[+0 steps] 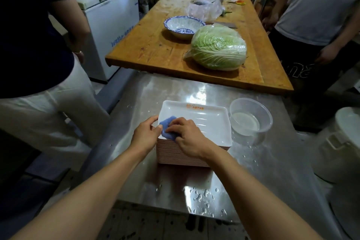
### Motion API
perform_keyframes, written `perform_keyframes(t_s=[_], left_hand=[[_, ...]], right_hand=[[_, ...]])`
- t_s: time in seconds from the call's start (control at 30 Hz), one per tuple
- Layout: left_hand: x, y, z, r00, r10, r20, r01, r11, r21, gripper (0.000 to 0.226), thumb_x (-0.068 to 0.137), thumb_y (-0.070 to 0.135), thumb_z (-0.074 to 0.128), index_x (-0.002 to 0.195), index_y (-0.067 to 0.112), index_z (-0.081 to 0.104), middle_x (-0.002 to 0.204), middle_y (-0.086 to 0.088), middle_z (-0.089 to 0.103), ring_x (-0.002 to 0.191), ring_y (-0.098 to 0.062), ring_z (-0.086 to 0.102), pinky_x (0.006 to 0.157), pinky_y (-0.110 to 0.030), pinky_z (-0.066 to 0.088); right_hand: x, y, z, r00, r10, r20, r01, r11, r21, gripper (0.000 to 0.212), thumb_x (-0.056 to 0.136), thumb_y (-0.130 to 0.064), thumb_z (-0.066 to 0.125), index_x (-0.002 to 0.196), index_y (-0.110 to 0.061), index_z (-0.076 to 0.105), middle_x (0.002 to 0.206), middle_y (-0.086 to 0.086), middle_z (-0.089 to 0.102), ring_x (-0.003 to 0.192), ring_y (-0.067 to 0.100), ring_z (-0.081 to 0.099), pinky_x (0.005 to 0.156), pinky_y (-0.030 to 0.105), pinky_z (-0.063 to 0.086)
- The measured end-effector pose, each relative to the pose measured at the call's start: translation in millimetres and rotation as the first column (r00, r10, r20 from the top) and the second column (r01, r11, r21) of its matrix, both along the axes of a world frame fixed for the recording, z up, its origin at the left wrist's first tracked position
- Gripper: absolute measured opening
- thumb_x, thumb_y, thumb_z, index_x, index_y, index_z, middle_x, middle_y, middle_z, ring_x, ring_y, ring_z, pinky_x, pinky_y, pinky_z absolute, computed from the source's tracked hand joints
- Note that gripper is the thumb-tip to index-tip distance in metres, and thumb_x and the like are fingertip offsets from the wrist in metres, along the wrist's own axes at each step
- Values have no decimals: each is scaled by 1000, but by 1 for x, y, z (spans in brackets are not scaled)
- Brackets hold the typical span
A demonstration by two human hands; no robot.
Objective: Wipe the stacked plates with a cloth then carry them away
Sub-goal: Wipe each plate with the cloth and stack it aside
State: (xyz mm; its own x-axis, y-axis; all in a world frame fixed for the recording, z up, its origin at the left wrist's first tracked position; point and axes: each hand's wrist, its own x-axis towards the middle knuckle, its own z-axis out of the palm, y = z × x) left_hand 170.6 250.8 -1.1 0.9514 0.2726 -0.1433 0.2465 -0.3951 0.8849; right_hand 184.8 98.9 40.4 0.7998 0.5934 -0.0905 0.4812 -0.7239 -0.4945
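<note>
Under your right hand's (187, 134) curled fingers the blue cloth (168, 127) presses the top plate's (204, 121) left corner; your left hand (146, 132) pinches that rim. Wiping is underway; next, sweep rightward.

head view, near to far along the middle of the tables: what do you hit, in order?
Water droplets → stack of plates → blue cloth → wrapped cabbage → blue-and-white bowl → plastic bag.

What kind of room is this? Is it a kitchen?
Yes, probably a restaurant kitchen. A tall stack of plates stands on a wet steel counter, a wrapped cabbage lies on a long wooden table, and a white chest freezer stands at the left.
</note>
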Motion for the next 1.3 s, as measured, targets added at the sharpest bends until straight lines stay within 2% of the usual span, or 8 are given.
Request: perform_keyframes(t_s=[0.27, 0.43, 0.57, 0.63, 0.73, 0.87, 1.07, 1.3], left_hand=[[2, -6, 10, 999, 15, -45, -9, 992, 125, 40, 90, 11, 51, 128, 21, 56, 70, -6, 59, 74, -28, 60, 73, -40, 51], [-1, -14, 19, 997, 49, -67, -26, 951, 308, 39, 89, 13, 49, 127, 18, 56, 93, -13, 64, 91, -35, 59, 80, -42, 51], [-12, -33, 30, 995, 2, 95, -65, 747, 661, 40, 90, 27, 55, 128, 17, 52, 114, -11, 50, 101, -28, 50, 76, -37, 41], [-18, -48, 32, 954, -228, 194, 10, 671, 741, 42, 86, 34, 62, 124, 18, 58, 115, -7, 51, 105, -24, 47, 78, -35, 38], [-19, -69, 30, 871, -482, 98, 204, 536, 819, 37, 81, 41, 68, 110, 18, 69, 118, -4, 55, 111, -24, 48, 83, -34, 36], [-23, -84, 35, 815, -571, 95, 197, 429, 882, 18, 57, 13, 88, 68, 13, 74, 75, -2, 64, 71, -24, 60, 53, -31, 42], [-28, -85, 45, 795, -578, 185, 173, 508, 844, 17, 56, 2, 85, 59, 9, 70, 63, -3, 62, 57, -26, 59, 42, -27, 39], [-20, -81, 78, 797, -500, 339, 44, 607, 793, 9, 90, 18, 59, 89, 10, 58, 81, -8, 64, 73, -29, 58, 63, -31, 35]], right_hand=[[-17, -57, -3, 970, -106, 217, 144, 975, -169, 45, 77, 2, 51, 116, -21, 57, 128, -3, 48, 109, 24, 43, 78, 29, 28], [-23, -90, 1, 922, -161, 352, 266, 924, -275, 30, 82, -6, 57, 107, -20, 62, 125, -1, 51, 107, 23, 46, 83, 32, 33], [-24, -101, 16, 886, -330, 325, 360, 933, -33, 23, 75, 6, 58, 89, -8, 69, 101, 7, 62, 94, 25, 52, 76, 29, 40], [-27, -108, 26, 840, -466, 277, 427, 883, 193, 19, 69, 9, 56, 74, -4, 68, 77, 10, 63, 74, 22, 55, 65, 29, 41], [-32, -119, 34, 791, -593, 152, 520, 782, 344, 19, 77, 4, 51, 68, -7, 63, 62, 7, 61, 56, 18, 58, 56, 33, 50], [-33, -131, 32, 757, -650, 67, 575, 712, 404, 18, 84, 1, 49, 75, -6, 63, 60, -4, 57, 54, 4, 59, 46, 8, 39], [-30, -142, 27, 708, -704, 45, 644, 671, 369, 13, 83, -5, 51, 86, -9, 64, 76, 5, 62, 69, 21, 56, 62, 34, 47], [-30, -142, 36, 681, -730, -56, 627, 542, 560, 6, 86, -11, 61, 84, -15, 58, 71, -8, 56, 64, 9, 54, 51, 10, 40]])
